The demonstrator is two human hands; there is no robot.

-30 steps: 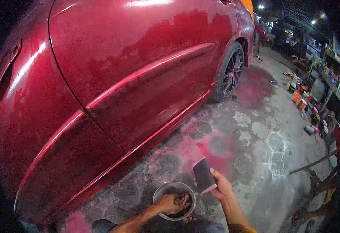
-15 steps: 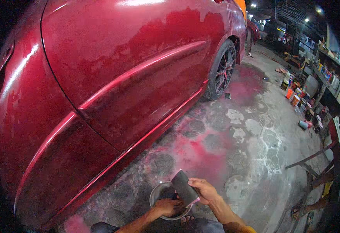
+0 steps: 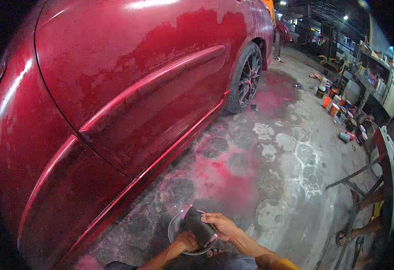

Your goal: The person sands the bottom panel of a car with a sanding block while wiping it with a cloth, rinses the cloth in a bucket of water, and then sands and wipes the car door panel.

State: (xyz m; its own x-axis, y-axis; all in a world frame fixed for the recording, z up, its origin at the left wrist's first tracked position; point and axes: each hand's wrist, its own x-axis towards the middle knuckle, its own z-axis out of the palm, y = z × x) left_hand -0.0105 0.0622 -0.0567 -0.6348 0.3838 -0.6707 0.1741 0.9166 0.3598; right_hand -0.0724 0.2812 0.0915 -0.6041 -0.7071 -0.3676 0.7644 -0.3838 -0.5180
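Note:
My right hand (image 3: 217, 225) grips a dark rectangular sheet (image 3: 191, 220) with pink edges, its thumb on top, tilted over a metal bowl (image 3: 174, 231) at the bottom centre. My left hand (image 3: 185, 243) is inside the bowl under the sheet, with fingers curled; what they hold is hidden. Beyond the bowl stands a red car (image 3: 138, 112) with a mottled, wet-looking side, filling much of the left and top of the view. My own toes show just below the bowl.
Grey concrete floor (image 3: 282, 175) stained pink and white runs along the car, past its rear wheel (image 3: 246, 76). Paint cans (image 3: 334, 108), shelving (image 3: 370, 76) and a dark metal frame (image 3: 350, 175) line the right. Another person's foot (image 3: 341, 238) seems to show at lower right.
My right hand has moved down and left, bringing the sheet from beside the bowl to over it. My left hand stays in the bowl, now more covered. The view has shifted slightly.

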